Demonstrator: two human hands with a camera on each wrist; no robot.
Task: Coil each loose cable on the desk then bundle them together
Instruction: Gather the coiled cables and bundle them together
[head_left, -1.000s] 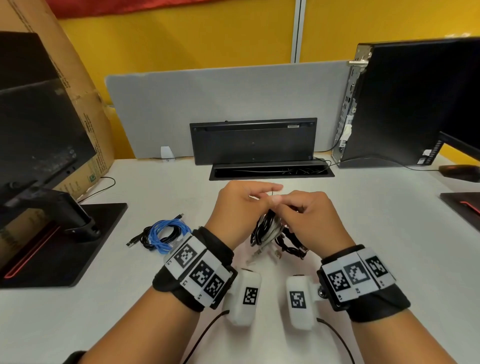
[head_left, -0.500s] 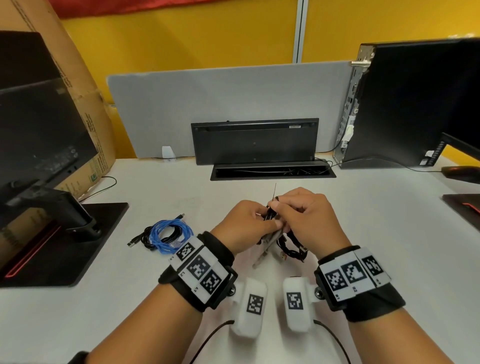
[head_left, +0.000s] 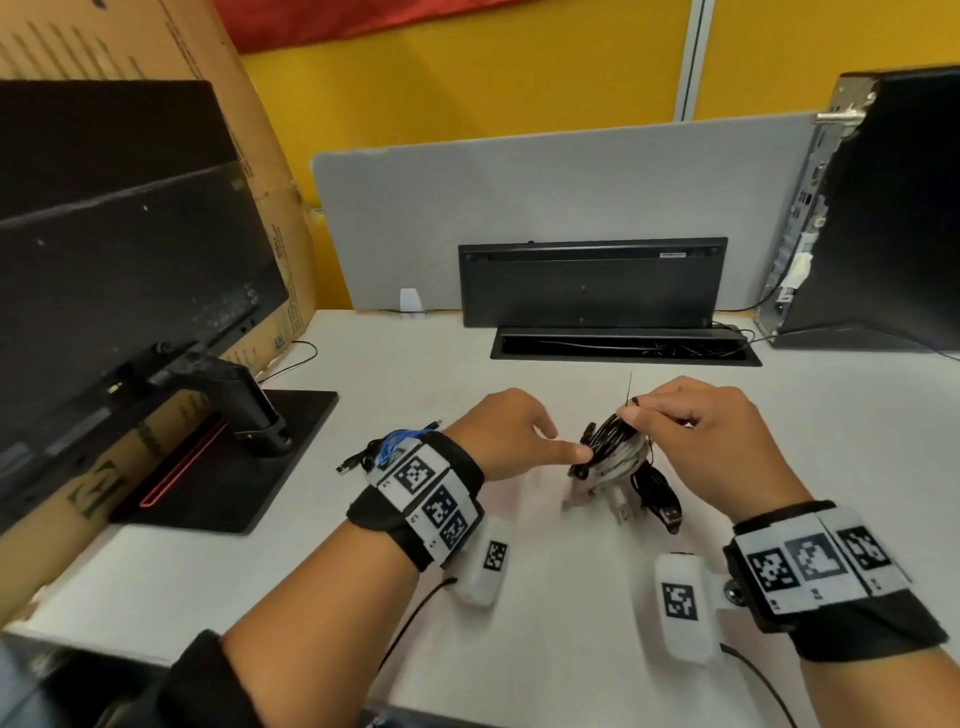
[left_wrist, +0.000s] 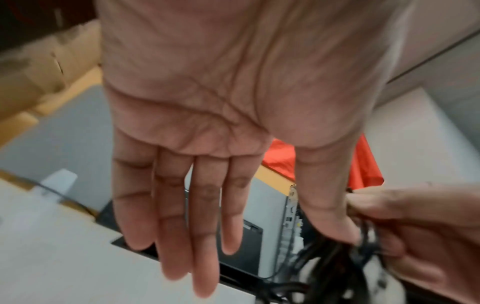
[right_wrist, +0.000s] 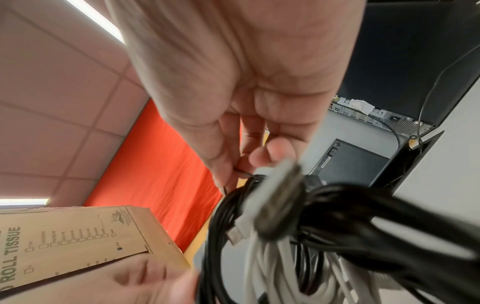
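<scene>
A bundle of black and white coiled cables (head_left: 613, 452) hangs just above the white desk (head_left: 519, 364), its plugs trailing onto the surface. My right hand (head_left: 631, 409) pinches a thin black tie (head_left: 630, 387) at the bundle's top. The right wrist view shows thumb and finger of that hand (right_wrist: 239, 171) closed on the tie above the coils (right_wrist: 298, 236). My left hand (head_left: 565, 444) has straight fingers, and only its thumb touches the bundle's left side. In the left wrist view, the palm (left_wrist: 207, 102) is flat. A blue and black coil (head_left: 387, 451) lies behind my left wrist.
A monitor on a black stand (head_left: 234, 447) fills the left side, with a cardboard box (head_left: 270, 171) behind it. At the back, a black keyboard (head_left: 592, 283) leans against a grey divider (head_left: 545, 208) above a cable slot (head_left: 623, 351). A computer tower (head_left: 883, 208) stands at right.
My left hand has let go of the bundle's top, opened and drawn left, so only its thumb touches the coils. The right hand keeps its pinch on the tie.
</scene>
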